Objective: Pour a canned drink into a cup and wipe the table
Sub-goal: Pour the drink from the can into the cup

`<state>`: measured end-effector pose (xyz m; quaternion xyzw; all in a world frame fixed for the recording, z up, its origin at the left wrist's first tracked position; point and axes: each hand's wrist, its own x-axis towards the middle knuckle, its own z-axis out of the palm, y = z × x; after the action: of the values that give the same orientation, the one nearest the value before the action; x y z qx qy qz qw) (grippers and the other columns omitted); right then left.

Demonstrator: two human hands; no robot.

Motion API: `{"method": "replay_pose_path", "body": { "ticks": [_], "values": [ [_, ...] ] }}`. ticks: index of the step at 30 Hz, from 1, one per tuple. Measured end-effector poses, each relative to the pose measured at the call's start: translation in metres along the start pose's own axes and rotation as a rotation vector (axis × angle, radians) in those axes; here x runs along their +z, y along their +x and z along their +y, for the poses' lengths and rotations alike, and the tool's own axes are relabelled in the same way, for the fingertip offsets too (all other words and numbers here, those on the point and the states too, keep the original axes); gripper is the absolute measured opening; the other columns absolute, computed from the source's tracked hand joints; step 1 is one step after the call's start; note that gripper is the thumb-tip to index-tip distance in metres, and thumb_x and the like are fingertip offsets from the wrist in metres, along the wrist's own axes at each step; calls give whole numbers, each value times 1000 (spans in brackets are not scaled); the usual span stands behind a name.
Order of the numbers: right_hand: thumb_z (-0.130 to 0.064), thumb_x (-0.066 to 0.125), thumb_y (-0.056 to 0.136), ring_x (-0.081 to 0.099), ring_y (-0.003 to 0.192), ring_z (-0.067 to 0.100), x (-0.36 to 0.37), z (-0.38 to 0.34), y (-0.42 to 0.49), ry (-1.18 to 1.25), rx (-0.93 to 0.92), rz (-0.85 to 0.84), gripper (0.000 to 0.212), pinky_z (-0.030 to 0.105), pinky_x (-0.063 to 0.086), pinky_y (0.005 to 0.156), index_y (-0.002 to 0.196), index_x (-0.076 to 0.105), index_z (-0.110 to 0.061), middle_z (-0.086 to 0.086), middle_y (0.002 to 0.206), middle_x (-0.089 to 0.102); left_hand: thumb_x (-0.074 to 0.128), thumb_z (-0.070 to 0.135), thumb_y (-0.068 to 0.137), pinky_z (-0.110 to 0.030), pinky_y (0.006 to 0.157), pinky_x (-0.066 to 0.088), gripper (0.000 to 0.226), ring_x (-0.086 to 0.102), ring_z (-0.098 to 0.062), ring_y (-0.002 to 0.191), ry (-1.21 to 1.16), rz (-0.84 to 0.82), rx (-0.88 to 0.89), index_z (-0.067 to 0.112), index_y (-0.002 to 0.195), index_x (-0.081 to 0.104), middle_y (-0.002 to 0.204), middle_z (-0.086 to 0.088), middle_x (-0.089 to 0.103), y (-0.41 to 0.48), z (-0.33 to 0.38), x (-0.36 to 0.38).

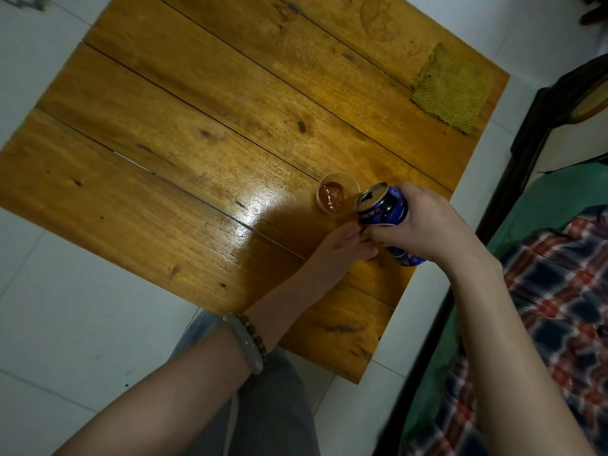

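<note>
Head view looks down on a wooden plank desk [204, 136] set on a white tiled floor [65, 324]. Our right hand [424, 225] grips a blue drink can [383, 205] around its body, fingers [406, 189] curled over the top side and the thumb underneath. The can is tilted over, with its opened silver top towards a clear plastic cup [352, 183] and just beside the cup's rim. The cup stands upright on the desk near the right edge and holds some reddish-amber drink; we cannot make out a stream between can and cup.

Our left hand [339, 248] lies low over the desk just under the can, its fingers [349, 232] stretched out fairly straight and holding nothing. The fingertips meet the right thumb, though we cannot tell whether they touch the can itself. Two bracelets [251, 340] sit on the left wrist, one pale and smooth, one of dark beads.

A yellow-green mesh cloth [452, 88] lies flat at the far right corner of the desk, well apart from the cup. Right of the desk is a bed [559, 291] with a dark wooden frame, a green sheet and a plaid fabric. Grey trousers [273, 406] show below the desk edge.
</note>
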<state>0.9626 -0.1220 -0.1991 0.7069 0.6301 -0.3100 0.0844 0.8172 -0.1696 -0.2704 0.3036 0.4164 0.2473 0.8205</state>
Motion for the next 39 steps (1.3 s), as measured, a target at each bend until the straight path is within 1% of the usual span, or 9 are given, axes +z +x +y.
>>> {"method": "replay_pose_path", "body": {
  "ticks": [4, 9, 12, 15, 19, 24, 29, 34, 39],
  "values": [
    [-66, 59, 49, 51, 88, 20, -3, -1, -2, -20, 2, -13, 72, 37, 49, 76, 106, 50, -23, 2, 96, 53, 56, 14, 77, -36, 97, 41, 49, 53, -26, 112, 21, -9, 22, -8, 119, 46, 117, -21, 55, -4, 1, 2],
    [-68, 59, 47, 52, 86, 19, -6, 0, -2, -33, 3, -19, 71, 36, 50, 75, 104, 51, -25, 1, 96, 54, 60, 28, 69, -34, 83, 39, 53, 48, -21, 93, 85, -1, 51, -7, 107, 49, 98, -12, 49, -7, 9, 9],
    [-67, 59, 47, 53, 85, 19, -8, -1, -3, -32, 2, -18, 70, 36, 50, 74, 102, 50, -25, 1, 94, 54, 59, 23, 70, -35, 76, 34, 26, 41, -21, 83, 106, 7, 51, 7, 88, 48, 88, -9, 43, -8, 14, 10],
    [-68, 59, 47, 53, 86, 19, -9, -3, -4, -37, -6, -13, 71, 36, 50, 74, 103, 50, -25, 1, 95, 55, 55, 17, 72, -32, 74, 35, 16, 42, -20, 81, 129, -3, 70, 11, 84, 46, 84, -9, 43, -11, 19, 11],
    [-68, 60, 47, 52, 87, 19, -12, -6, -4, -53, -12, -10, 71, 34, 47, 73, 104, 50, -26, 2, 97, 54, 54, 16, 72, -23, 66, 35, 11, 43, -8, 71, 155, -5, 89, 21, 76, 46, 75, 2, 44, -13, 22, 11],
    [-70, 57, 44, 51, 86, 20, -16, -9, -4, -73, -29, -20, 71, 33, 45, 70, 100, 49, -28, 2, 95, 54, 56, 3, 79, -18, 65, 37, 26, 48, 5, 64, 117, -6, 95, 27, 76, 48, 68, 17, 50, -14, 24, 10],
    [-67, 59, 46, 50, 86, 20, -23, -12, -7, -69, -33, -25, 66, 33, 43, 70, 99, 45, -29, 3, 95, 53, 55, 16, 71, -26, 73, 40, 14, 49, -9, 79, 122, 22, 97, 19, 84, 51, 81, 2, 52, -15, 27, 17],
    [-68, 60, 48, 50, 85, 19, -26, -12, -7, -82, -42, -21, 65, 33, 45, 70, 97, 47, -27, 2, 93, 53, 59, 14, 70, -25, 70, 42, 14, 50, -5, 72, 135, 76, 83, 22, 77, 50, 75, 8, 52, -14, 29, 21],
    [-68, 61, 48, 51, 83, 19, -29, -14, -8, -88, -36, -30, 65, 34, 45, 69, 97, 47, -27, 0, 90, 53, 61, 13, 83, -4, 74, 46, 25, 57, 4, 84, 38, 17, 99, 33, 94, 53, 94, 15, 58, -19, 29, 19]
  ]
}}
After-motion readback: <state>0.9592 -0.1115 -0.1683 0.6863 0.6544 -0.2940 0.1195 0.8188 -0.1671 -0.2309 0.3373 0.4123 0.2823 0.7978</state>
